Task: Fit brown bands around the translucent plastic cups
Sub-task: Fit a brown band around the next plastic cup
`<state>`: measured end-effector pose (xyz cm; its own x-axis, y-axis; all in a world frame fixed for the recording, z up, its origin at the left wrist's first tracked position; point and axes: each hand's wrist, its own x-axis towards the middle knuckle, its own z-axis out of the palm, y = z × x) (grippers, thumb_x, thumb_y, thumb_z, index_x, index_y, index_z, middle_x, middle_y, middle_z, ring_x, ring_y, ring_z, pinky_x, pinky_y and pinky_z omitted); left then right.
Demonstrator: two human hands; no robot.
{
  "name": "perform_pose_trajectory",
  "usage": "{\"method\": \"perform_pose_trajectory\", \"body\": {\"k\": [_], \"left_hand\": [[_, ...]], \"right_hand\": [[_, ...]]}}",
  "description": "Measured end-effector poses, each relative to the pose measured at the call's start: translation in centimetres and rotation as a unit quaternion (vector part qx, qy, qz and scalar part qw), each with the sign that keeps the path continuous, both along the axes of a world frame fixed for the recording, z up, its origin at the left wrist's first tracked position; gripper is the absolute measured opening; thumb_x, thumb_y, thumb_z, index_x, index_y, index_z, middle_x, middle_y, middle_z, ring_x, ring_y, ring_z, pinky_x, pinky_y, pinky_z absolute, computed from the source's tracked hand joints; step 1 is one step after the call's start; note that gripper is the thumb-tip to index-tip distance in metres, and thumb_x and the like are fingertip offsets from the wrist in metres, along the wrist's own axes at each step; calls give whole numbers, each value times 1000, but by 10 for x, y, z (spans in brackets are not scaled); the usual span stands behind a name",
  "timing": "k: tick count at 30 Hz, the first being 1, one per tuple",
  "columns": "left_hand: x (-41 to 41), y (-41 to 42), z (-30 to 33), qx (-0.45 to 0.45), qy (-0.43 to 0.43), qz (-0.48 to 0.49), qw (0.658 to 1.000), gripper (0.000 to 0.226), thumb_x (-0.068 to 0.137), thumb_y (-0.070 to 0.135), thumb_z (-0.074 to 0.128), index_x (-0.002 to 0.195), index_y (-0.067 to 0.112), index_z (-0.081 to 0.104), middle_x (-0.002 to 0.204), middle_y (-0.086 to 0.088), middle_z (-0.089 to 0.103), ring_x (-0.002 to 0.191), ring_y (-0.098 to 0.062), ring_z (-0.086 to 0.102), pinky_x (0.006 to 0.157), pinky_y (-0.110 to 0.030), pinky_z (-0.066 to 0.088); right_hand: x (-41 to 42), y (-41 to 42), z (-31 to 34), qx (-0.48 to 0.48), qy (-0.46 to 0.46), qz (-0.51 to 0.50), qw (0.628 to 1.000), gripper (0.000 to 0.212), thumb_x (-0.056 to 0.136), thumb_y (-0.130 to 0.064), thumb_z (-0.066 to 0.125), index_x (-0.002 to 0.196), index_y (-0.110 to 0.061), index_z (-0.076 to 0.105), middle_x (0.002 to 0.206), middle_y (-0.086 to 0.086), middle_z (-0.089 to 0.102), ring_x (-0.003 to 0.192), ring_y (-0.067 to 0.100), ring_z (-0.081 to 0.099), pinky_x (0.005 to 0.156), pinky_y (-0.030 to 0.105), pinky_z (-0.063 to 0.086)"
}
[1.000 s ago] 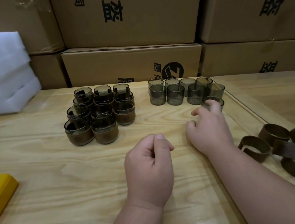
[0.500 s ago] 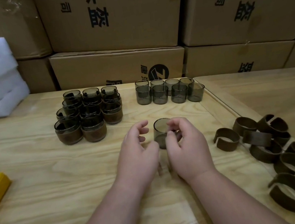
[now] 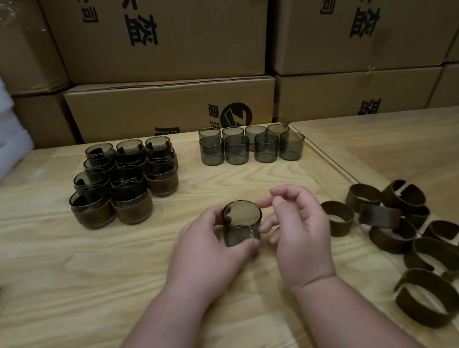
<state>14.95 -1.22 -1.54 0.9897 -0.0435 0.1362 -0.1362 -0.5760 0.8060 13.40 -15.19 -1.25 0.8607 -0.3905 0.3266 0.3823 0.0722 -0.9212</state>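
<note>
cardboard boxes (image 3: 161, 30) stacked across top of frame | wooden table (image 3: 61, 286) filling lower frame | banded cups (image 3: 123, 180) upper left of centre | bare cups (image 3: 250, 144) upper centre | brown bands (image 3: 401, 229) piled lower right (loose, split) | left hand (image 3: 209, 250) gripping translucent cup (image 3: 241, 225) at centre | right hand (image 3: 301, 231) beside it, fingers loosely spread, holding nothing

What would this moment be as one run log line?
step: bare cup in hand, no band yet | left hand: grips translucent cup | right hand: open beside cup | loose brown bands: right | banded cups: far left
</note>
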Motion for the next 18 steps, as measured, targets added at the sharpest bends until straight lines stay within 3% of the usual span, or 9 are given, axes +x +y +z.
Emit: {"method": "perform_pose_trajectory", "body": {"k": [3,5,8,11,14,18], "left_hand": [[4,-2,-4,-31,-25,11,999,70,65,48,91,126,44,58,116,28,66,114,2,60,100,-26,49],[6,-2,-5,-86,-39,2,996,69,66,39,93,123,49,55,116,27,67,109,7,62,96,-19,48],[8,-1,-5,-163,-41,-12,986,68,67,32,94,114,59,53,118,28,67,104,4,68,93,-22,54],[7,0,-1,-212,-40,-17,976,64,62,40,86,110,66,52,119,34,64,97,-6,73,89,-32,59],[6,0,-3,-223,-35,-27,974,65,71,31,80,124,56,51,123,28,66,99,-16,74,89,-46,61],[5,0,-3,-204,-33,-30,978,67,74,29,76,128,59,49,115,29,69,96,-11,74,87,-41,61]], "right_hand": [[9,-9,2,9,36,-15,999,27,85,-34,55,107,-24,66,104,-5,73,76,13,65,66,31,50],[16,-11,3,2,68,26,997,37,81,-36,57,117,-28,64,115,-7,70,92,8,67,75,34,52],[25,-7,2,-52,91,111,988,49,79,-38,60,128,-36,59,130,-9,62,112,9,66,90,33,55],[27,1,-1,-102,71,174,977,50,81,-29,60,131,-31,59,129,-7,66,107,5,69,93,29,56],[25,6,-2,-128,32,203,970,45,84,-14,55,128,-20,65,120,-2,74,110,16,70,96,34,57],[27,6,-4,-120,33,206,971,47,82,-12,55,127,-18,66,118,-1,75,109,18,71,95,35,57]]}}
